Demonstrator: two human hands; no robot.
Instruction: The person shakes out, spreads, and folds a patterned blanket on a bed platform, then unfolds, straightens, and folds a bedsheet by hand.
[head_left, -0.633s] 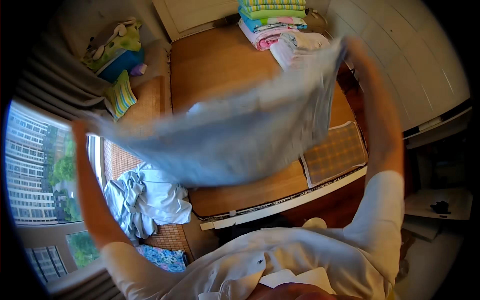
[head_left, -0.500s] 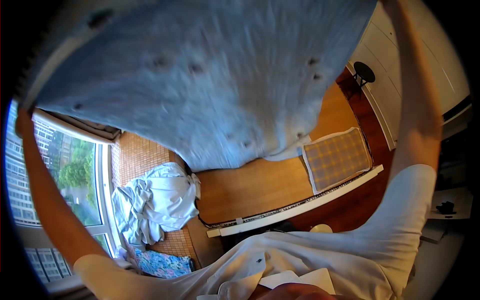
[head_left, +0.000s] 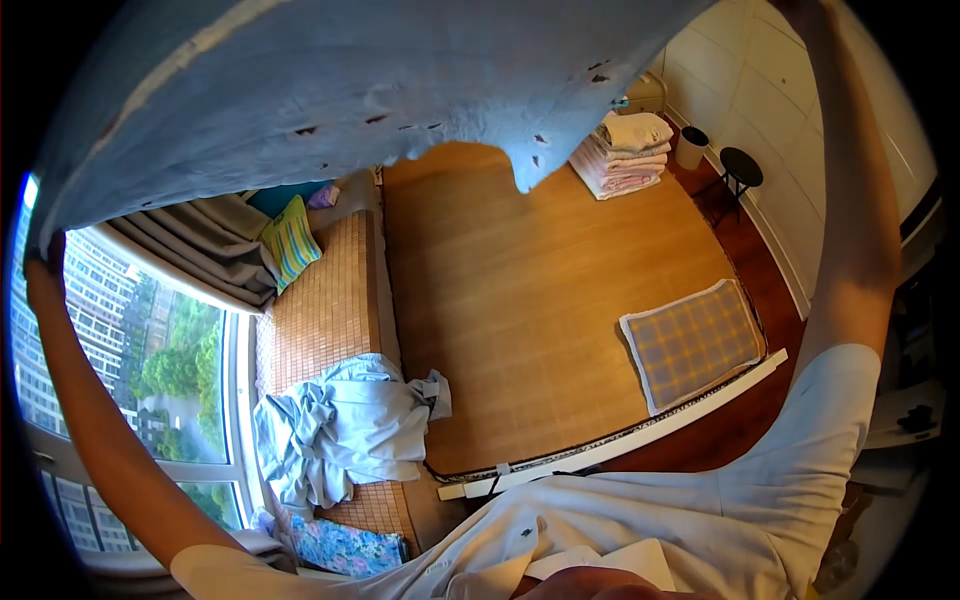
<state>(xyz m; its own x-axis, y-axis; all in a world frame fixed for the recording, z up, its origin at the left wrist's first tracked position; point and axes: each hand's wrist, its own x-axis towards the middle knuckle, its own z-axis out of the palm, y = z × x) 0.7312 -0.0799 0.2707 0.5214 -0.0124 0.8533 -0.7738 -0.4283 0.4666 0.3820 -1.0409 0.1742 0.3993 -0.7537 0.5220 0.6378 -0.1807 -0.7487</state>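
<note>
A large pale blue bed cover [head_left: 400,90] with small dark marks and a light strip along one edge is held up and spread out above the bed. My left hand [head_left: 45,258] is closed on its left edge, at the far left by the window. On the other side, my right hand [head_left: 800,12] is raised to the upper right at the cover's far corner; its fingers are mostly cut off by the picture's rim. Below lies the bed with a tan mat [head_left: 520,300], and a plaid pillow [head_left: 695,345] with a white border rests at its near right corner.
On the tiled window ledge [head_left: 325,275] lie a crumpled light blue cloth [head_left: 345,430], a striped cushion [head_left: 291,244] and a floral blue cloth [head_left: 345,547]. Folded bedding [head_left: 625,160] is stacked at the bed's far right. A bin [head_left: 691,148] and black stool [head_left: 741,168] stand beyond.
The bed cover has swung up and away, baring more of the mat, the folded stack and the striped cushion. Both my arms stay raised and spread.
</note>
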